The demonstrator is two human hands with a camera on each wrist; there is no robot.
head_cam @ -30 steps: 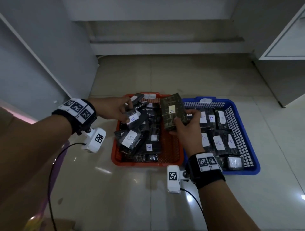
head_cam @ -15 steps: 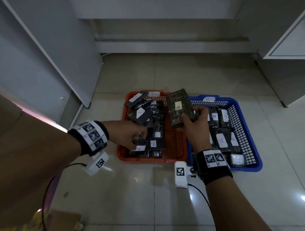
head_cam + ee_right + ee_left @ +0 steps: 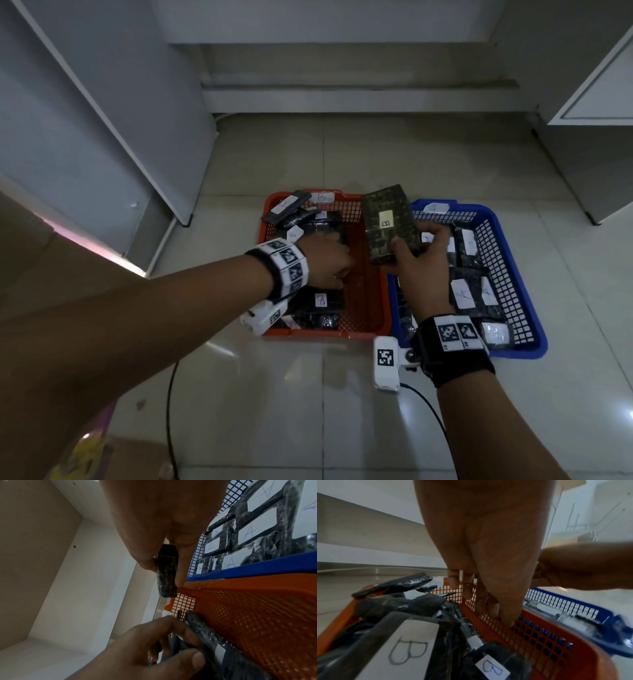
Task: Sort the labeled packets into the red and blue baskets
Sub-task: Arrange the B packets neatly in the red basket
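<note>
One B packet (image 3: 389, 222) upright, lengthwise vertical

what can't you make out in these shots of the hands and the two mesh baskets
- Head view: left hand hides the dark wrapped packets beneath it in the red mesh basket.
- Head view: right hand and wrist cover the blue mesh basket's near-left corner.
- Left wrist view: the left fingertips' grip is unclear.

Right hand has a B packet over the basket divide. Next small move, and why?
Probably shift the right hand slightly left and lower the B packet into the red basket. The packets there carry B labels, those in the blue basket carry A. The basket's right half shows bare mesh, and the left hand hovers empty beside it.
</note>
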